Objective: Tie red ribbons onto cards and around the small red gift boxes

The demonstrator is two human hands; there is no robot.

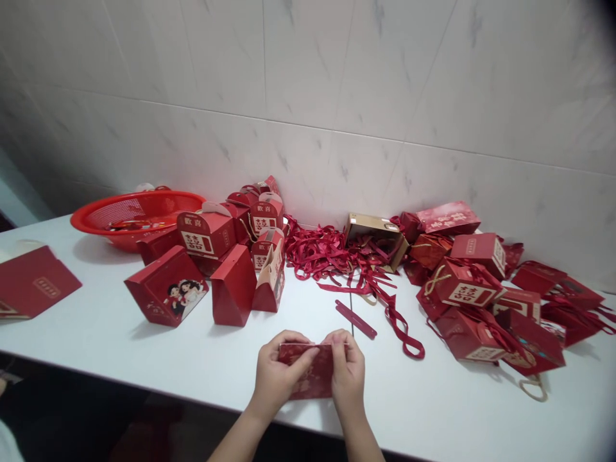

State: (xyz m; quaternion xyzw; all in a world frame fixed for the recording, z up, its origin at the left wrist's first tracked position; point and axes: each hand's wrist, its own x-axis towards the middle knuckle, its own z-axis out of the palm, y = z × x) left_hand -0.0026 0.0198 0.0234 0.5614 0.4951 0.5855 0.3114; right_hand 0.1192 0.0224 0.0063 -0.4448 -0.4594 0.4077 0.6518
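Note:
Between my two hands is a dark red printed gift box, held close to the table's front edge. My left hand grips its left side, the thumb lying across the printed face toward the top. On the right side and upper edge, my right hand pinches the card with thumb and fingers. The thumbs are near each other at the top edge; the far side of the box is hidden. Just beyond my right hand lies a flat dark red strip with small holes, beside a loose ribbon loop.
A red plastic basket stands at the back left. Several upright red boxes are left of centre. A ribbon heap and an open gold box lie by the wall. More boxes pile up right; a red card piece is far left.

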